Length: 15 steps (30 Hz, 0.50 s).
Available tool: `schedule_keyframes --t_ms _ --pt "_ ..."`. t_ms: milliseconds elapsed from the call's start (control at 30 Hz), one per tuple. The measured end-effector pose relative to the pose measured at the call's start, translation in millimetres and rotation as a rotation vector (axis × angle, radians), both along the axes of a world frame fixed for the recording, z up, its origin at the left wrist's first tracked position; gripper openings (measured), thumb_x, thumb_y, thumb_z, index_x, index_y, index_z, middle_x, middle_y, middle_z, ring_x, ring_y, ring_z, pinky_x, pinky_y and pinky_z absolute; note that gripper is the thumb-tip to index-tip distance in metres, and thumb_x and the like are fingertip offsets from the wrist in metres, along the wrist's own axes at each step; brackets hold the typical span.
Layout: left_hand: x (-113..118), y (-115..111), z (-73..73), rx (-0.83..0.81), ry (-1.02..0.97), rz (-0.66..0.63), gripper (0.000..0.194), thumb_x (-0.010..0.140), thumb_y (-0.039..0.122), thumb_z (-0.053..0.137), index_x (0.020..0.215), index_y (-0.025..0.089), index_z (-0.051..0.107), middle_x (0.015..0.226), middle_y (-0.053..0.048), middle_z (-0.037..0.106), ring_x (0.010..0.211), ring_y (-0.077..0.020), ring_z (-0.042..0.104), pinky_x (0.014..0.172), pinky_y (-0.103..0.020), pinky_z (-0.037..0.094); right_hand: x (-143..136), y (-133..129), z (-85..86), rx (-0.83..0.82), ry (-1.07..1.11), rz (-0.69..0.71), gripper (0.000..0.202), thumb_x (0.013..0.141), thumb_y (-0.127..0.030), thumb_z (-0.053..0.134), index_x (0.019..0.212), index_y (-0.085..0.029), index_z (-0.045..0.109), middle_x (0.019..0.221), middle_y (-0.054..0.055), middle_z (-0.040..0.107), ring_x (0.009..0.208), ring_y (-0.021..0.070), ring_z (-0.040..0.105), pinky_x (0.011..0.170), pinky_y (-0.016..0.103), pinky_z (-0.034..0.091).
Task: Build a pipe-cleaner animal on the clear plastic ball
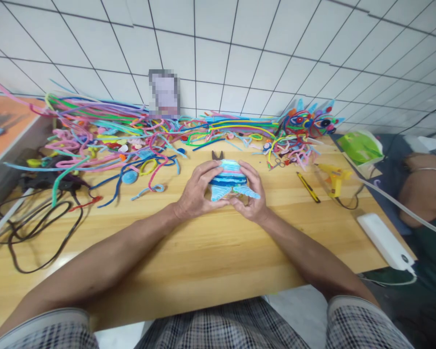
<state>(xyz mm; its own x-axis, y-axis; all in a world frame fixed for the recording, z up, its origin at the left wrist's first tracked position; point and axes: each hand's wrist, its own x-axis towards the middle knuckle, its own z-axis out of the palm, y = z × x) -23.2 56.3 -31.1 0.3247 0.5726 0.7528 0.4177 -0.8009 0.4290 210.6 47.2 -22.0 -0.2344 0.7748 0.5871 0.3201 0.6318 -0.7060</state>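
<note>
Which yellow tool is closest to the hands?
The slim yellow cutter; it lies between the right hand and the yellow glue gun, which is farther off.

Green packet (359, 148), white tiled wall (212, 60)

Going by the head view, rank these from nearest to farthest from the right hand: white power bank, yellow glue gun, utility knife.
From the right hand:
1. Utility knife, just to its right.
2. Yellow glue gun, right beyond the knife.
3. White power bank, at the table's right edge.
</note>
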Motion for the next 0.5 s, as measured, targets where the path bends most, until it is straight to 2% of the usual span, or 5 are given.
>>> schedule_keyframes --t_ms 133,300,400,500 --pt "1 1 -0.6 0.006 -0.017 0.015 0.091 0.084 0.056 0.093 0.158 0.029 0.048 0.152 -0.019 0.063 0.144 -0.0385 0.064 0.118 -0.059 0.056 0 0 0.8 -0.015 -0.021 -0.002 0.083 0.084 -0.072 0.077 0.155 -0.036 0.053 0.164 0.012 0.056 0.16 0.0454 0.045 0.135 0.073 0.034" --pt "6 3 -2.5 0.015 -0.074 -0.01 0.096 0.081 0.057 0.095 0.159 0.03 0.046 0.152 -0.018 0.064 0.142 -0.0374 0.065 0.117 -0.057 0.056 -1 -1 0.5 0.02 -0.019 -0.011 0.082 0.088 -0.075 0.072 0.158 -0.035 0.053 0.164 0.012 0.057 0.159 0.0446 0.047 0.133 0.071 0.038" --pt "8 6 -4.8 -0.107 -0.101 0.009 0.089 0.081 0.061 0.092 0.152 0.025 0.053 0.147 -0.018 0.067 0.14 -0.0376 0.065 0.118 -0.057 0.055 0 1 -2.6 -0.007 0.002 0.02 0.08 0.094 -0.071 0.07 0.161 -0.032 0.051 0.168 0.013 0.055 0.16 0.0425 0.047 0.135 0.067 0.037" --pt "7 11 -5.4 -0.354 -0.12 0.08 0.074 0.086 0.062 0.087 0.141 0.021 0.062 0.137 -0.017 0.072 0.128 -0.0369 0.071 0.109 -0.053 0.058 1 9 -7.7 -0.195 0.026 0.048 0.082 0.095 -0.073 0.07 0.162 -0.029 0.051 0.167 0.014 0.057 0.158 0.0399 0.051 0.135 0.062 0.039"
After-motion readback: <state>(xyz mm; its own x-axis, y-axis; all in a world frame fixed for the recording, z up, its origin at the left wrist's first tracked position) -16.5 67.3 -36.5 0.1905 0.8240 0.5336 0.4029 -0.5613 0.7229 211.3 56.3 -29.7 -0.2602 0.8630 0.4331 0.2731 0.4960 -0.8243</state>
